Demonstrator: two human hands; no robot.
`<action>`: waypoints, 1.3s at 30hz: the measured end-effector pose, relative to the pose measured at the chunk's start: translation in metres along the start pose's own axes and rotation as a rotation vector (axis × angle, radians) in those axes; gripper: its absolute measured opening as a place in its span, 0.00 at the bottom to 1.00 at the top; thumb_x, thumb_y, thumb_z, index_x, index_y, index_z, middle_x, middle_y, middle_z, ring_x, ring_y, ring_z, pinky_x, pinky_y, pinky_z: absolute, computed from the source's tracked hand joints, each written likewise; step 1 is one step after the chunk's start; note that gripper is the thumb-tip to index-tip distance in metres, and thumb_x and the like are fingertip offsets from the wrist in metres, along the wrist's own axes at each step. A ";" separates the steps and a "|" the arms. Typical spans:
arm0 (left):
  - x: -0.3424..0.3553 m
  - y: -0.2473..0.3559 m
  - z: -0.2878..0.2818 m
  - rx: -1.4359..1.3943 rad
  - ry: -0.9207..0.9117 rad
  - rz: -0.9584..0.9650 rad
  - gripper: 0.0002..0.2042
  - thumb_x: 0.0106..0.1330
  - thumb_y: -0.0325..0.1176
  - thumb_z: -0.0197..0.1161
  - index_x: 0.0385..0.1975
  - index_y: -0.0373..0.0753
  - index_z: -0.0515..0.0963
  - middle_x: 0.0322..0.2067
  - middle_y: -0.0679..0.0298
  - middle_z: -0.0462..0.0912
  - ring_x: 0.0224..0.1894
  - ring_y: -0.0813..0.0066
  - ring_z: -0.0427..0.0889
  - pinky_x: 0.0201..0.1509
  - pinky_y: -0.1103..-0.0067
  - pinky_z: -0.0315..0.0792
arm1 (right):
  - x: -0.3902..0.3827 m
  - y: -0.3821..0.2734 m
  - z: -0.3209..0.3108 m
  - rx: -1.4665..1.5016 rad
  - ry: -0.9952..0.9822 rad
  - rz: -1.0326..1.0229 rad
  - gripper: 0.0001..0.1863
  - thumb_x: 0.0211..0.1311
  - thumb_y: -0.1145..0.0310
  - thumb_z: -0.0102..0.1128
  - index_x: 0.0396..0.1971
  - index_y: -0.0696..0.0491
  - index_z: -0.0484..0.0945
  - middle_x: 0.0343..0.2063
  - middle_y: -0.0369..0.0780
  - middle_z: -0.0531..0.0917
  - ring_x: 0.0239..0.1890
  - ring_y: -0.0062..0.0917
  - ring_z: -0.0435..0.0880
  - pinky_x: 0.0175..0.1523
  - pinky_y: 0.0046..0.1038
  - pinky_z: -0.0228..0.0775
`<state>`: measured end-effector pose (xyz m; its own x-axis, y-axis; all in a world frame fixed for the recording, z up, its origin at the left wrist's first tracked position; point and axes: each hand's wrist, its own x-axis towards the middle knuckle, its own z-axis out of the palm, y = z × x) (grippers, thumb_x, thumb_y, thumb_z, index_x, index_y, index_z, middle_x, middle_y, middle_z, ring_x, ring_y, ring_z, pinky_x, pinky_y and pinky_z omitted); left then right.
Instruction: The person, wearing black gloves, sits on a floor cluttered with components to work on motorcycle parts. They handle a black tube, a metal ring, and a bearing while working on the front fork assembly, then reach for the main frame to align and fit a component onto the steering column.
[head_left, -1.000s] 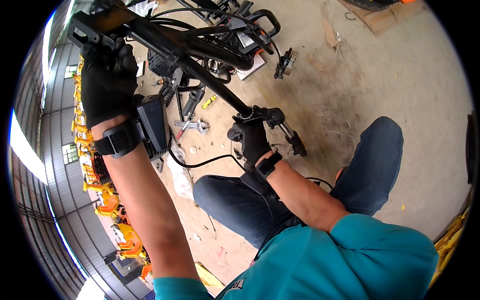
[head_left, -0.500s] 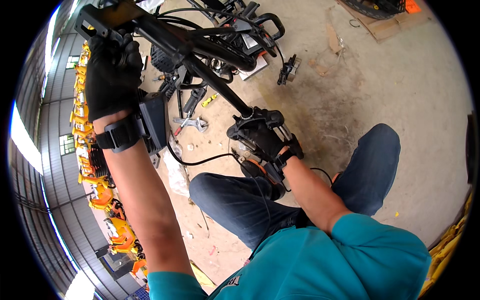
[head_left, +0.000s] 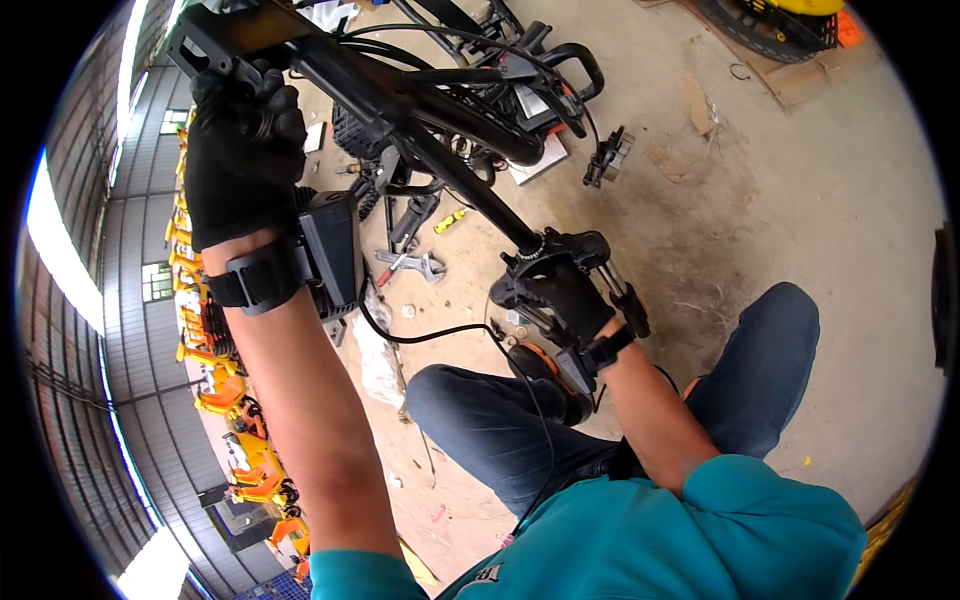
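Observation:
My left hand (head_left: 240, 150), in a black glove, is closed on the end of a black tubular vehicle frame (head_left: 345, 85) at the upper left. Its fingers curl around a part beside the bracket there. Lower and to the right, my gloved right hand (head_left: 575, 300) wraps around the crown of a black suspension fork (head_left: 582, 252). A ring of bearing balls (head_left: 535, 247) shows just above the crown. From there the fork's long black tube (head_left: 475, 195) slants up to the frame. My right fingers are partly hidden by the crown.
An adjustable wrench (head_left: 425, 266), a yellow-handled screwdriver (head_left: 451, 221) and a clear plastic bag (head_left: 380, 365) lie on the concrete floor. A small black part (head_left: 608, 158) lies farther right. Cardboard (head_left: 800, 75) lies under a tire at the back right. Yellow vehicles (head_left: 255, 465) line the left.
The whole view has shifted, so things appear farther right and slightly lower. Both hands keep their holds; the fork and frame look unchanged relative to each other.

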<state>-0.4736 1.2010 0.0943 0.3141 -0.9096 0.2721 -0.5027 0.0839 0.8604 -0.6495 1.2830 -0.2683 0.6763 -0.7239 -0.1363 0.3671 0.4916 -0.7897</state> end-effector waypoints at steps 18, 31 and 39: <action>-0.020 -0.002 0.010 0.338 0.024 0.056 0.17 0.75 0.45 0.47 0.43 0.36 0.71 0.32 0.65 0.72 0.33 0.78 0.70 0.33 0.83 0.68 | 0.005 -0.050 0.034 0.108 -0.010 -0.027 0.13 0.55 0.73 0.65 0.42 0.55 0.77 0.37 0.37 0.81 0.41 0.20 0.79 0.48 0.26 0.74; -0.090 -0.024 0.036 -0.071 0.103 -0.145 0.07 0.71 0.23 0.45 0.44 0.34 0.70 0.34 0.64 0.73 0.34 0.78 0.71 0.32 0.87 0.66 | 0.017 -0.038 0.033 -0.023 -0.002 0.059 0.21 0.56 0.67 0.67 0.49 0.56 0.75 0.41 0.38 0.82 0.44 0.22 0.80 0.50 0.26 0.73; -0.120 -0.049 0.020 0.780 0.170 0.265 0.06 0.60 0.23 0.59 0.37 0.34 0.74 0.32 0.61 0.78 0.33 0.67 0.77 0.37 0.75 0.73 | 0.010 -0.037 0.029 -0.028 -0.011 0.094 0.24 0.55 0.70 0.67 0.52 0.57 0.73 0.43 0.38 0.82 0.46 0.22 0.80 0.52 0.26 0.73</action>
<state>-0.5030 1.2980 0.0110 0.1923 -0.8206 0.5382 -0.9699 -0.0755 0.2315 -0.6375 1.2714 -0.2234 0.7137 -0.6699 -0.2043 0.2835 0.5431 -0.7903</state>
